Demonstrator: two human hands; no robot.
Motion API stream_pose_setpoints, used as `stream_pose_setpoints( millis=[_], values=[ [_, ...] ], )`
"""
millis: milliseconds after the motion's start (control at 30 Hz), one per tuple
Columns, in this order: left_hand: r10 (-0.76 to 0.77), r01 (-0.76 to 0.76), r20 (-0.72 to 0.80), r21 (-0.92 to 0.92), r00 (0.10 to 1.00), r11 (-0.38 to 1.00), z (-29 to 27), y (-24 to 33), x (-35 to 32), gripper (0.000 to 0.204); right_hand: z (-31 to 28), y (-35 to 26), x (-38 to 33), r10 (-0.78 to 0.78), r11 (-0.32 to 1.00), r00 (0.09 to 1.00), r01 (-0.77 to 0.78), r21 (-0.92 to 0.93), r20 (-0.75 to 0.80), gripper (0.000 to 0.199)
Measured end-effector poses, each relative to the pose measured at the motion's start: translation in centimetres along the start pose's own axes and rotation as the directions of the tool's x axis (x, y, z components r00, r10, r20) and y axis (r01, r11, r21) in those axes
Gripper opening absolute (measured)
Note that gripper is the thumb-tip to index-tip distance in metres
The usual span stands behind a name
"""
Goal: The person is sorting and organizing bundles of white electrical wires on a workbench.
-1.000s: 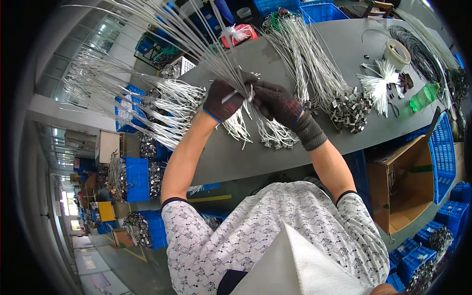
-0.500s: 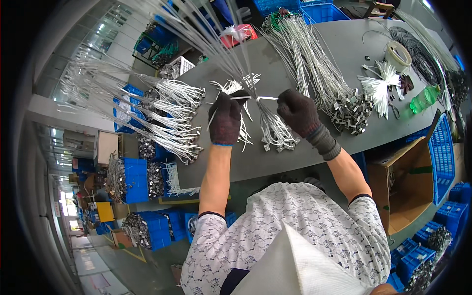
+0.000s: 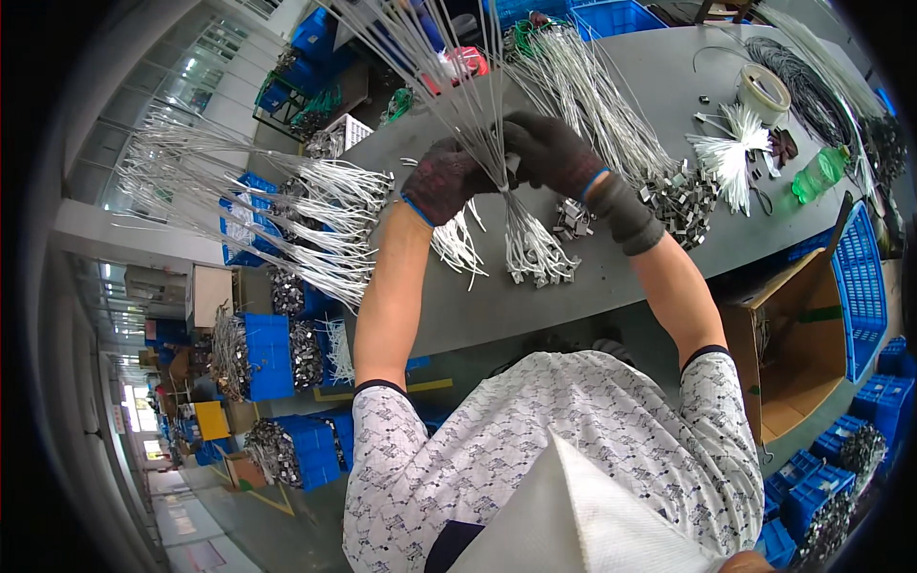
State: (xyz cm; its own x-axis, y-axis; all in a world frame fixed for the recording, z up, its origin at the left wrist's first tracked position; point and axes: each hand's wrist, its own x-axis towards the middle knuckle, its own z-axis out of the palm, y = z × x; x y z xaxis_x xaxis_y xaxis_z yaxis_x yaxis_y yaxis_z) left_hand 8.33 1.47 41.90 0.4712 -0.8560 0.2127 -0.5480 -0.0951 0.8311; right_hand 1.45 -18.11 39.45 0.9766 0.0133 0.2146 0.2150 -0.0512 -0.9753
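A bundle of thin grey-white wires [image 3: 470, 107] stands fanned out above the table, bound low down by a narrow white tie [image 3: 504, 189]. Below the tie its white ends [image 3: 538, 252] spread over the tabletop, tipped with small pieces. My left hand [image 3: 447, 181], in a dark knitted glove, closes round the bundle from the left, just above the tie. From the right my gloved right hand [image 3: 556, 155] grips it at the same height. Fingertips of both are partly hidden by wires. Loose white strips [image 3: 458, 250] lie under my left hand.
More wire bundles [image 3: 330, 205] overhang the table's left edge. A large wire bunch [image 3: 602, 105] with metal-tipped ends [image 3: 680, 202] lies to the right. Beyond are white ties [image 3: 734, 153], a tape roll [image 3: 765, 94] and a green bottle [image 3: 820, 175]. A cardboard box [image 3: 798, 353] stands right.
My hands were apart, stretching the white tie's ends sideways. Both have come together round the wires above the tie, and the right has left the tie's end.
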Motion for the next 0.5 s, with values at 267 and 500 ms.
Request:
stream_pose_setpoints(
  millis=[267, 500],
  values=[
    [-0.248, 0.234, -0.042, -0.208, 0.968, 0.95, -0.9, -0.4, -0.6, 0.021, 0.9, -1.7, -3.5, -0.235, 0.967, 0.971, 0.237, -0.095, 0.04, 0.017],
    [-0.387, 0.404, 0.144, -0.119, 0.911, 0.907, -2.0, 1.1, -0.3, 0.021, 1.2, 0.8, -4.0, 0.213, 0.898, 0.919, -0.318, 0.304, 0.332, 0.027]
  ],
)
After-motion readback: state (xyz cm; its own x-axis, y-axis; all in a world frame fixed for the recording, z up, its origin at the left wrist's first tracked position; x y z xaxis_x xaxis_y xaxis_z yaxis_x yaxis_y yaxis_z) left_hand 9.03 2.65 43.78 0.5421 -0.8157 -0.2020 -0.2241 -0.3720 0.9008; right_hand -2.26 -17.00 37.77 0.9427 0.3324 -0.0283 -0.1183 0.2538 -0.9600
